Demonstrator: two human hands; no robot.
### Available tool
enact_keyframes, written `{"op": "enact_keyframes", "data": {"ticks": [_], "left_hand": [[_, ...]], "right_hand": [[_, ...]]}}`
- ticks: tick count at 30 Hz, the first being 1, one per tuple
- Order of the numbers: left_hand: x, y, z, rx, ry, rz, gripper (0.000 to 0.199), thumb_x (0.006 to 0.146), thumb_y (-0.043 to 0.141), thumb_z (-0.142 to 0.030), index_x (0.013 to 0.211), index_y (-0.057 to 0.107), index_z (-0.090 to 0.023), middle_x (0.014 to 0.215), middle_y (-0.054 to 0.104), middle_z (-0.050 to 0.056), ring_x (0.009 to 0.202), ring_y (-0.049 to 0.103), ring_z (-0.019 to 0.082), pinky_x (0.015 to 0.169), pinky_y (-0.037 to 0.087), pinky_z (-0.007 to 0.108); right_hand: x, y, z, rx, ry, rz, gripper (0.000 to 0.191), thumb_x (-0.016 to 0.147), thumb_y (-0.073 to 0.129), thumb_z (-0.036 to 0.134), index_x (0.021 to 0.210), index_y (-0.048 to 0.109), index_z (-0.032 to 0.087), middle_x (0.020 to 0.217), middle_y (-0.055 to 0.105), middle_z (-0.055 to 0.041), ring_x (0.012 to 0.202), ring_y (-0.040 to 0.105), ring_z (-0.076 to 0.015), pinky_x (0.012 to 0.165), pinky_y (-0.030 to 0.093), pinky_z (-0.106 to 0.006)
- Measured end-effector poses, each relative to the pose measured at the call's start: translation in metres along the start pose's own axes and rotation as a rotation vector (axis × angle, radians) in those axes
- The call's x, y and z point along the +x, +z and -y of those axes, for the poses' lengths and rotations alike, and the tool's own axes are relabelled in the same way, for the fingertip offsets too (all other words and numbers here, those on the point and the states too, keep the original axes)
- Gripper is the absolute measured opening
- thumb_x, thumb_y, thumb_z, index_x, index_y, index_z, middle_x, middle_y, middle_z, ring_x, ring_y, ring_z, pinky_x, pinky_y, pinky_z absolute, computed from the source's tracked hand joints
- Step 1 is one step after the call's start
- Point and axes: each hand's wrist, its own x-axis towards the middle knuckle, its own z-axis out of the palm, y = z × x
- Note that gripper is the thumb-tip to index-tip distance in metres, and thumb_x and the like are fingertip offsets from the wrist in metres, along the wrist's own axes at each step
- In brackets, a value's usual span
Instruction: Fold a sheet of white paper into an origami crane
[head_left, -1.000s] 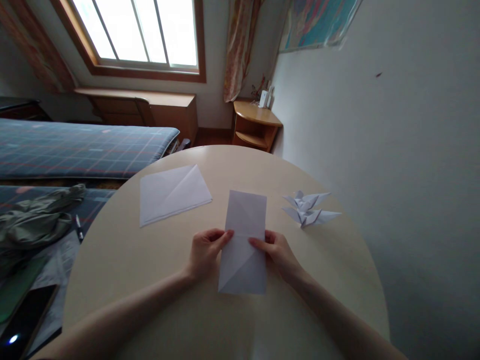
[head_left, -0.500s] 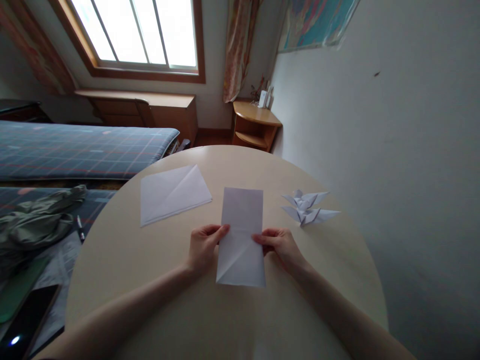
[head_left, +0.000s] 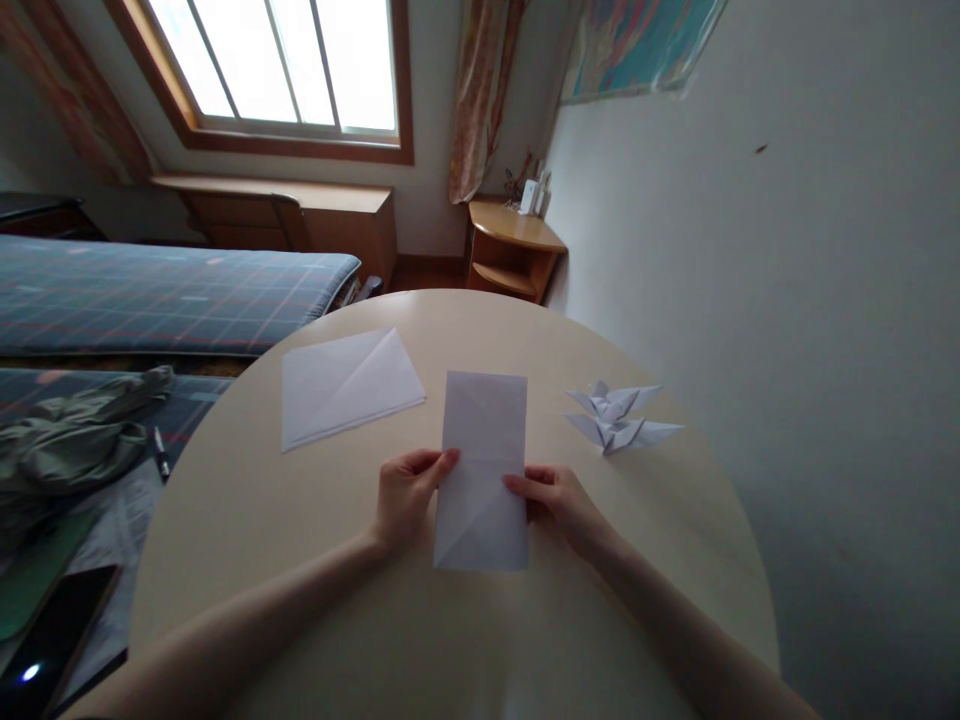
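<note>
A folded sheet of white paper [head_left: 482, 420], a tall rectangle with crease lines across it, is held up over the round table [head_left: 360, 640]. My left hand [head_left: 409, 492] pinches its left edge, thumb on the front and fingers behind. On the right edge, my right hand [head_left: 562, 500] grips it the same way, a little lower. Two folded paper cranes [head_left: 622, 435] stand close together to the right of my hands. Left of the held sheet lies a small stack of white paper [head_left: 330, 390], its top sheet creased diagonally.
A plaid mattress [head_left: 172, 300] borders the table at the left. On the near bed lie a crumpled grey-green cloth [head_left: 75, 430], a pen [head_left: 161, 455] and a dark phone [head_left: 60, 630]. A white wall [head_left: 840, 350] runs along the right side.
Both hands keep hold of the folded paper in nearly the same place. My right hand's fingers have shifted slightly, and the paper's lower edge looks straighter.
</note>
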Motion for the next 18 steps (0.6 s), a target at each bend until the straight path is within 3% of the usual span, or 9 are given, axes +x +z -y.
{"op": "enact_keyframes", "data": {"ticks": [11, 15, 18], "left_hand": [[0.006, -0.003, -0.003, -0.054, -0.044, 0.027, 0.030, 0.065, 0.071, -0.043, 0.070, 0.072, -0.013, 0.067, 0.068, 0.004, 0.059, 0.057, 0.014, 0.056, 0.045, 0.023], [0.007, -0.004, 0.002, -0.076, -0.060, 0.045, 0.030, 0.065, 0.072, -0.042, 0.070, 0.072, -0.013, 0.065, 0.068, 0.004, 0.057, 0.057, 0.013, 0.054, 0.044, 0.022], [0.010, -0.004, 0.005, -0.121, -0.055, 0.027, 0.029, 0.065, 0.073, -0.041, 0.070, 0.072, -0.013, 0.065, 0.068, 0.005, 0.057, 0.057, 0.013, 0.053, 0.043, 0.022]], "right_hand": [[0.004, -0.004, -0.001, -0.081, -0.034, -0.027, 0.032, 0.051, 0.077, 0.045, 0.058, 0.070, 0.014, 0.056, 0.065, -0.0032, 0.048, 0.053, -0.0116, 0.048, 0.039, -0.024], [0.007, -0.005, -0.007, -0.067, -0.081, -0.051, 0.035, 0.052, 0.077, 0.048, 0.052, 0.065, 0.014, 0.046, 0.057, 0.0008, 0.040, 0.045, -0.0079, 0.042, 0.033, -0.022], [0.004, -0.001, -0.009, -0.041, -0.068, -0.050, 0.036, 0.053, 0.076, 0.048, 0.056, 0.065, 0.014, 0.050, 0.058, 0.0008, 0.043, 0.048, -0.0084, 0.043, 0.036, -0.021]]}}
